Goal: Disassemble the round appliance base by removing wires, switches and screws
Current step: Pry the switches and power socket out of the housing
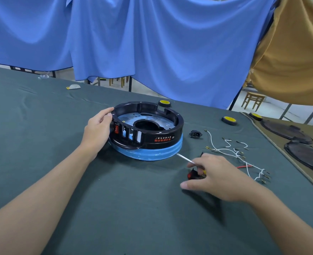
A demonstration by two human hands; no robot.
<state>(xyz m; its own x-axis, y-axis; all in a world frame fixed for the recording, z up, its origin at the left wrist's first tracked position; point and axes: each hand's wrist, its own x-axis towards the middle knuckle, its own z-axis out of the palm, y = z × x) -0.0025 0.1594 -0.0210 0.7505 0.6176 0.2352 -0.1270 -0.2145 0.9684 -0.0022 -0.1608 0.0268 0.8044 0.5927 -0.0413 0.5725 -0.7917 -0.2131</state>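
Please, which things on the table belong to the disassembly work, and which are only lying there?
For the job: round appliance base, mounted red switch, screwdriver, white wires, black socket, loose red switch.
Lying about: yellow-centred discs, dark round plates, white scrap.

The black base has a blue band and a red switch; the desk is dark green, the wires white.
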